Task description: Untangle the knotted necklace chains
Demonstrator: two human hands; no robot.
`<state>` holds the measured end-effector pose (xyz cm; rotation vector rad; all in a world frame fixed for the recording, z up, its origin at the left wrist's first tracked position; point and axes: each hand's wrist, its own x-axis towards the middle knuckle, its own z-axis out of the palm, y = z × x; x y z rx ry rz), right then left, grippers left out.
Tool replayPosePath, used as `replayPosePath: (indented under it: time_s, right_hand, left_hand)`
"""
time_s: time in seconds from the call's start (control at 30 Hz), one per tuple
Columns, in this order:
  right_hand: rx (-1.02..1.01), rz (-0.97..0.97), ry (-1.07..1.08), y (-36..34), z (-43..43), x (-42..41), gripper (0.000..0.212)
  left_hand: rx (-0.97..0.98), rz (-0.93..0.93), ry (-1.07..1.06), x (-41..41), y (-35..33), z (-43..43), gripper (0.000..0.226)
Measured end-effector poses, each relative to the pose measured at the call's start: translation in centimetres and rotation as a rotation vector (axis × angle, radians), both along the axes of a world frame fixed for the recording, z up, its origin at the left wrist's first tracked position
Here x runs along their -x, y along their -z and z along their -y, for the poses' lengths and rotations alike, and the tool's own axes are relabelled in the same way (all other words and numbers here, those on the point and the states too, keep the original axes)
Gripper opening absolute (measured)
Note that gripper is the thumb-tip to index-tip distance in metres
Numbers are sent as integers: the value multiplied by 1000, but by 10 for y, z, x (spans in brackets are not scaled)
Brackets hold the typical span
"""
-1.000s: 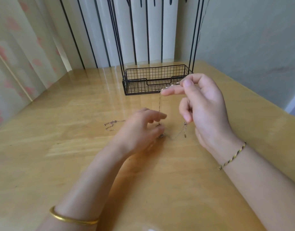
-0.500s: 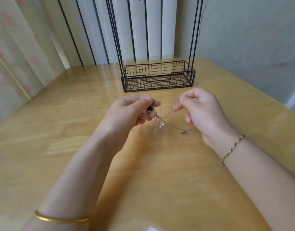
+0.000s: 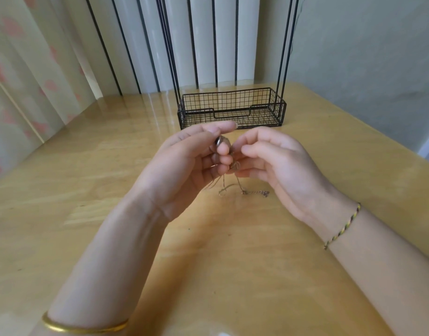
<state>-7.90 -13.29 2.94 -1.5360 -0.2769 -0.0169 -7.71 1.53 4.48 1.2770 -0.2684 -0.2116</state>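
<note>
Both hands are raised above the wooden table, fingertips nearly meeting in front of the black wire basket. The left hand is turned palm inward, index finger stretched forward over the top, thumb and curled fingers pinching a small dark pendant and the bunched necklace chains below it. The right hand faces it, wrist bent slightly down, fingers curled toward the knot where the chains cross; its fingertips press at that tangle, though whether they truly grip a strand is hidden by the fingers themselves. From the knot several thin strands hang down, and their loose ends with a clasp lie on the table just below and between the hands. A gold bangle circles the left forearm; a braided cord bracelet sits on the right wrist.
</note>
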Motion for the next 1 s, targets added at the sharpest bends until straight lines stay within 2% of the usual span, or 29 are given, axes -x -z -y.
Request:
replayPosePath:
  time_s: [0.1,0.2,0.33,0.43,0.53,0.63,0.8,1.0]
  right_hand:
    - [-15,6,-45,1,0,0,4]
    - [-1,60,-39,3,0,-1,8]
    - [119,148,65,4,-3,-1,14]
    - [112,121,103,1,0,-2,12]
    - [-48,-6,1,-1,4,-2,10]
    - [-141,-94,-98,-3,5,-1,12]
    - [-151,-93,-85,-4,6,-2,12]
    - [-85,5,-17,-5,8,-2,17]
  left_hand:
    - [57,-12,7,0,-2,0,20]
    - [82,-33,19,1,-4,-1,20]
    - [63,-39,-23,0,-4,-1,19]
    - [-15,-12,-113,-1,-2,-2,20]
    - [-111,22,-196,-2,2,-3,22]
    - [-107,16,-209,-1,3,-2,19]
    - [-127,59,-142,0,2,-1,13]
    - [-364,173,-222,-1,5,-1,14]
